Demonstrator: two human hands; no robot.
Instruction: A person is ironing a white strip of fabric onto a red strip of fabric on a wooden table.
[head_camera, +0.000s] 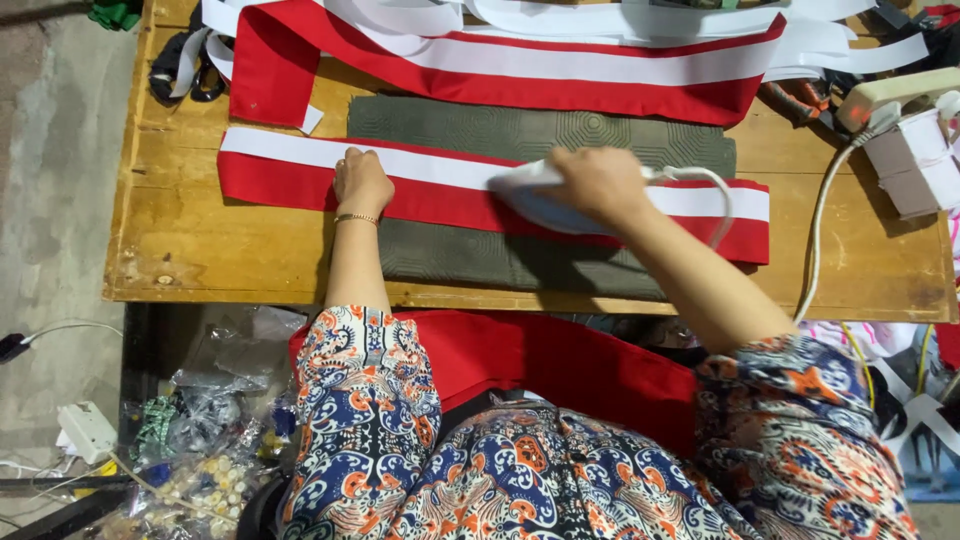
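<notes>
- I see a wooden table (180, 240) with a grey mat (540, 135).
- My left hand (361, 181) lies flat, fingers pressing the red-and-white strip (280, 172).
- My right hand (600, 185) is closed round the iron (535, 195) on the strip.

— Are any packages, labels, signs or screens to be seen?

— No signs or screens are seen. A small white cardboard box (915, 160) is set at the right end of the wooden worktop (180, 240), near a white cable. A small white fabric tag (312, 120) is seen at the corner of the folded red cloth at the far left of the worktop.

— And below the worktop?

— Crumpled clear plastic bags (215, 420) are heaped on the floor at the lower left; pale round pieces and green bits are held in them. A flat white rectangular box (86, 430) is laid just beside them.
</notes>
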